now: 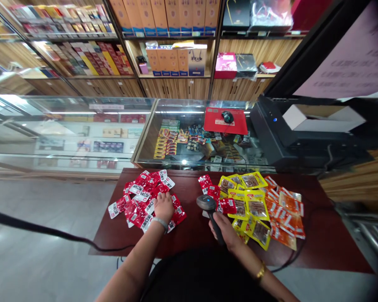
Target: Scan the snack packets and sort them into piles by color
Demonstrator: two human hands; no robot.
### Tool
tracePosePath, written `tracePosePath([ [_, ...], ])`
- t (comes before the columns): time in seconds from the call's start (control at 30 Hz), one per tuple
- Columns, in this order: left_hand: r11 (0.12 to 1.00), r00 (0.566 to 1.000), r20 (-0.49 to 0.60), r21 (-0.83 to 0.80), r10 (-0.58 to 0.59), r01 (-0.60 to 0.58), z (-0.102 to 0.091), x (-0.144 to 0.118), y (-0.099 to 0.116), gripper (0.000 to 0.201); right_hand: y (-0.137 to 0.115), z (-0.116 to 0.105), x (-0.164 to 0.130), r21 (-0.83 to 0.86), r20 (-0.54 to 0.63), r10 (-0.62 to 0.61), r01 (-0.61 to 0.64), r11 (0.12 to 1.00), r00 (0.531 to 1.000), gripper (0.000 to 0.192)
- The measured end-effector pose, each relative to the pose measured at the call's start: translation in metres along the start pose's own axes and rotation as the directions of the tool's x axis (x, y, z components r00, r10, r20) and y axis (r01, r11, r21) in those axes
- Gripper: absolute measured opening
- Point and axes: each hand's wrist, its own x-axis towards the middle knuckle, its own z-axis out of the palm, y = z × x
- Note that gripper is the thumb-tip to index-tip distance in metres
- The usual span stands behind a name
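Observation:
My left hand (164,206) rests on a heap of several red snack packets (138,199) at the left of a dark red table (327,239); whether it grips one I cannot tell. My right hand (225,230) holds a black barcode scanner (208,205) by its handle, head pointing toward a few red packets (216,193) in the table's middle. Just right of the scanner lie several yellow packets (248,201) and, farther right, several orange packets (285,214).
A glass display counter (145,126) stands behind the table, with a red mouse pad and black mouse (227,116) on top. A black printer (296,134) sits at the right. Shelves of boxes fill the back wall. A black cable (50,231) crosses the floor at left.

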Motion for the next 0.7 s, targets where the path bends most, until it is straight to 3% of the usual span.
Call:
tracePosePath([
  [0.1,1.000,0.998,0.056,0.008,-0.011,0.011,0.000,-0.001,-0.001,0.052,-0.003,0.002,-0.002,-0.004,-0.016,0.006,-0.006,1.000,1.000,0.050],
  [0.2,1.000,0.999,0.035,-0.023,0.000,0.001,0.000,-0.001,0.004,0.039,-0.007,0.005,-0.004,-0.029,0.007,0.002,-0.001,1.000,1.000,0.051],
  [0.33,0.971,0.996,0.079,-0.236,0.044,-0.025,0.003,-0.001,0.018,0.031,-0.007,0.008,-0.005,-0.048,0.039,0.016,-0.014,0.999,0.999,0.050],
  [0.4,0.908,0.990,0.125,-0.420,0.072,-0.013,0.009,0.000,0.026,0.033,-0.006,0.008,-0.006,-0.062,0.054,0.020,-0.016,0.998,0.998,0.049],
  [0.53,0.674,0.977,0.135,-0.739,0.165,-0.011,0.030,0.002,0.041,0.039,-0.006,0.009,-0.006,-0.103,0.080,-0.003,0.011,0.995,0.997,0.048],
  [0.6,0.587,0.969,0.132,-0.810,0.207,-0.015,0.039,0.003,0.046,0.042,-0.007,0.008,-0.007,-0.106,0.074,-0.007,0.014,0.994,0.997,0.048],
  [0.7,0.548,0.968,0.107,-0.836,0.229,-0.037,0.045,0.004,0.049,0.037,-0.008,0.006,-0.008,-0.091,0.072,-0.002,0.008,0.996,0.997,0.048],
])
